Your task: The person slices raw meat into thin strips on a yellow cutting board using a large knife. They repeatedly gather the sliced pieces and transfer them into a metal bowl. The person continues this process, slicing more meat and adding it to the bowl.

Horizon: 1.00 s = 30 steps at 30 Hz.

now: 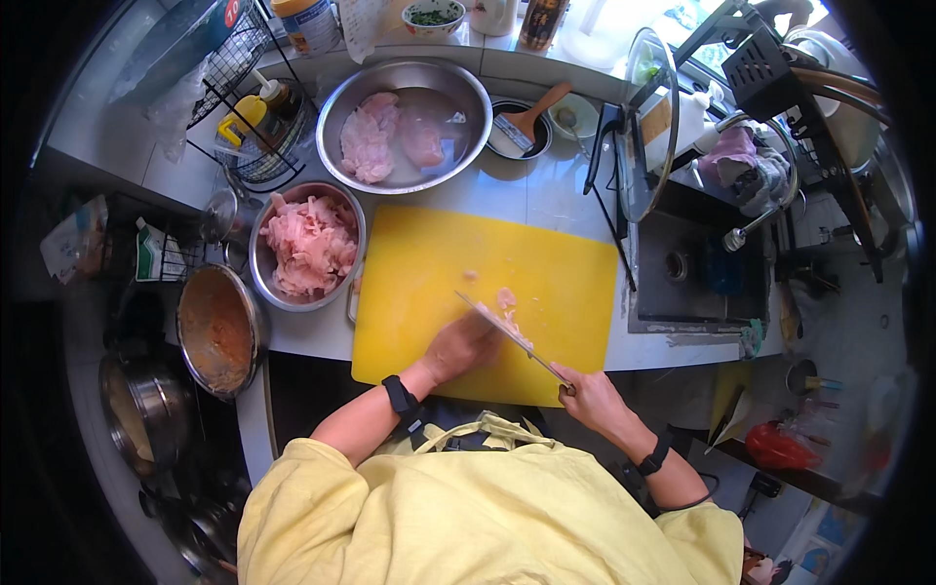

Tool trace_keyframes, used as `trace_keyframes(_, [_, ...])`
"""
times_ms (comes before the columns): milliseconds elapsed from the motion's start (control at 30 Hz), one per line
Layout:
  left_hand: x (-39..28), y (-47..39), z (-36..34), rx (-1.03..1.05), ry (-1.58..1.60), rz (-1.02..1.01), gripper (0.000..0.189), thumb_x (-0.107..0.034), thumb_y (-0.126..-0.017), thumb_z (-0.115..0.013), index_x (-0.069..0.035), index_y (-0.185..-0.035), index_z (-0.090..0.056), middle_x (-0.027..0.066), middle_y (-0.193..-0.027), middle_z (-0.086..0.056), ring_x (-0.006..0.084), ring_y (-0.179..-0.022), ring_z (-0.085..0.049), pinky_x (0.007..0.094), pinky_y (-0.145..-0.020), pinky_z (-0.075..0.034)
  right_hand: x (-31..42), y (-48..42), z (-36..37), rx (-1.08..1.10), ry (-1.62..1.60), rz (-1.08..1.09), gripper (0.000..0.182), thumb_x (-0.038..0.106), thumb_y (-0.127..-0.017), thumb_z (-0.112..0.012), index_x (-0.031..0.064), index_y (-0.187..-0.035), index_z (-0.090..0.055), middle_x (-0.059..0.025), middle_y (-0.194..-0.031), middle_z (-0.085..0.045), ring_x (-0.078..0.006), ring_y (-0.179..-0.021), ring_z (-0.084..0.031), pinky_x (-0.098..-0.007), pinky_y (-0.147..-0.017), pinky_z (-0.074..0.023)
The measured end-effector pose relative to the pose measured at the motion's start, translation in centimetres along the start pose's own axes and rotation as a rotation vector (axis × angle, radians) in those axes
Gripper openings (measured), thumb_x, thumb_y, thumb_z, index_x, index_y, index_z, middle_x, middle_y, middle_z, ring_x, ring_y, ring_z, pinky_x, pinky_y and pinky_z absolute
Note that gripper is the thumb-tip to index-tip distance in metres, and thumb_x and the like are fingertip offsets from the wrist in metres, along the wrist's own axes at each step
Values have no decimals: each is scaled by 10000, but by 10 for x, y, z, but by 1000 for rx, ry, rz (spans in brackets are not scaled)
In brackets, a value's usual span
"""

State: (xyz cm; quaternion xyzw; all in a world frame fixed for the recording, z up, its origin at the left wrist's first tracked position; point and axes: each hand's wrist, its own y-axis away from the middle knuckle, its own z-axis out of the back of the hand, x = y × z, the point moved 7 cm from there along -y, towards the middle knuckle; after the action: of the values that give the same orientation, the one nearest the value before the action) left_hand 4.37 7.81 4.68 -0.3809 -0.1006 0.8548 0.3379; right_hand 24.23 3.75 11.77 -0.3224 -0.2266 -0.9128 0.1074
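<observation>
On a yellow cutting board [417,248], my right hand [596,398] grips the handle of a kitchen knife [530,352], whose blade runs up and left across the board. My left hand [464,347] is just left of the blade, its fingertips partly hidden; whether it holds anything cannot be seen. Small scraps of raw meat [506,298] lie along the blade's far side. Beyond the board's left corner, a steel bowl [256,267] is heaped with sliced raw meat [311,245]. Behind it, a large steel basin [479,95] holds larger raw meat pieces [371,139] in liquid.
A sink [702,314] with a faucet [735,238] lies right of the board. Behind stand a glass lid [669,131] and a pot with a wooden-handled brush [523,121]. At left are a wire rack [256,172] and a stained steel bowl [219,336].
</observation>
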Motion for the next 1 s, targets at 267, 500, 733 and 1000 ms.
trace_keyframes(267, [3, 3, -4, 40, -6, 22, 381, -93, -837, -648, -66, -1217, -629, 97, -1201, -611, 308, -1086, -606, 384, -922, -509, -4, -71, -49, -169, -2, 77, 448, 61, -796, -624, 144, -1235, -653, -252, -711, -598, -401, -597, -607, -421, -577, -510])
trace_keyframes(500, [4, 11, -3, -65, -40, -59, 271, -112, -835, -664, -70, -1102, -676, 84, -1076, -644, 279, -1036, -623, 380, -905, -517, 6, -36, -6, -59, -108, -16, 465, 15, -773, -604, 128, -1224, -631, -264, -789, -610, -436, -691, -606, -447, -619, -509])
trace_keyframes(733, [-2, 0, 5, -68, -34, -53, 338, -122, -842, -654, -115, -1180, -648, 72, -1175, -613, 287, -1058, -615, 375, -862, -537, 8, 0, 3, 5, -18, 15, 413, 17, -771, -587, 111, -1172, -627, -270, -792, -611, -455, -706, -596, -490, -631, -504])
trace_keyframes(1000, [-1, -3, 8, -41, 38, 27, 298, -136, -815, -684, -80, -1108, -685, 90, -1194, -629, 313, -1077, -604, 389, -873, -540, -11, -61, -57, -114, 68, 13, 464, 103, -786, -633, 183, -1242, -647, -239, -696, -619, -411, -633, -631, -456, -601, -532])
